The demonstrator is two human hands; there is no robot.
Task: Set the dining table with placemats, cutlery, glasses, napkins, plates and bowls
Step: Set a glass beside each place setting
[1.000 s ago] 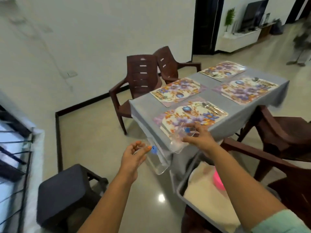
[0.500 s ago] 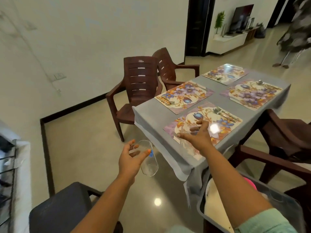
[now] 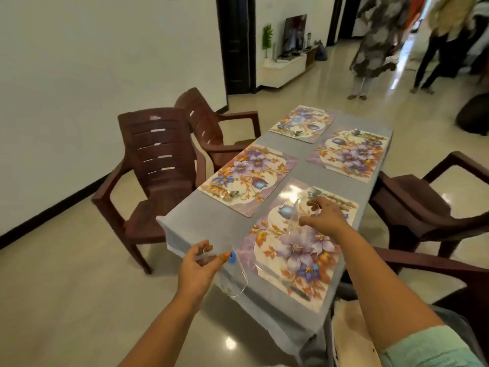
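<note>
**At the near placemat: two glasses in hand, one going down**

At the near corner of the tabletop (image 3: pixel 211 234), the left hand (image 3: pixel 197 270) holds a clear glass (image 3: pixel 234 276) tilted, its rim pointing down and toward the camera, thumb and fingers curled round its upper part; a small blue sticker shows by the thumb. This glass hangs just off the table edge, over the floor. Farther in, the right hand (image 3: pixel 324 219) holds a second glass (image 3: pixel 300 211) over the far half of the nearest placemat (image 3: pixel 296 247), fingers wrapped round it from above; whether its base touches the mat cannot be told.

To do this well, the right hand should bring the glass upright, set it beside the cutlery (image 3: pixel 321 196) and not on it, near the mat's upper corner, and let go only once the base sits flat. The left glass probably wants turning upright before it crosses the edge.

Both glasses are thin, colourless and nearly invisible against the floral print, so likely slippery and fragile. Beyond, three more placemats lie on the grey cloth, each seemingly with cutlery and no glass.
</note>
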